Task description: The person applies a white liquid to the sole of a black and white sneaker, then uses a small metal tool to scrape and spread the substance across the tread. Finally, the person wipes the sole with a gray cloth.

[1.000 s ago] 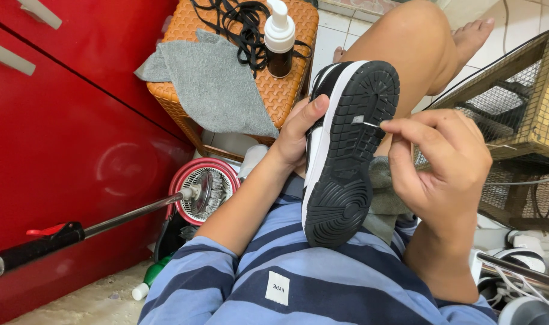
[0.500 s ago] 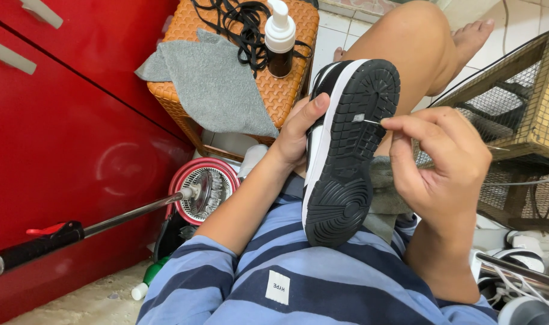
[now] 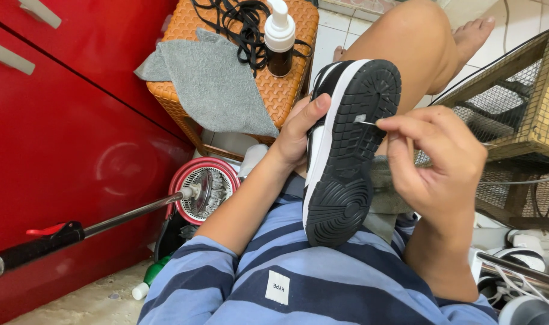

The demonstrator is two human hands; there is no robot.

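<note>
The left hand (image 3: 298, 129) clasps the black-and-white shoe (image 3: 346, 150) by its side, sole up over the lap, while the right hand (image 3: 434, 162) pinches a thin pick (image 3: 366, 123) into the tread groove — best with short, shallow strokes.

A black-and-white low sneaker with a black patterned rubber sole (image 3: 346, 156) stands on end on the person's lap, sole facing the camera, heel down against the striped shirt and toe up. A thin pale pin-like pick (image 3: 366, 123) touches the sole's tread near the forefoot, lying roughly level.
</note>
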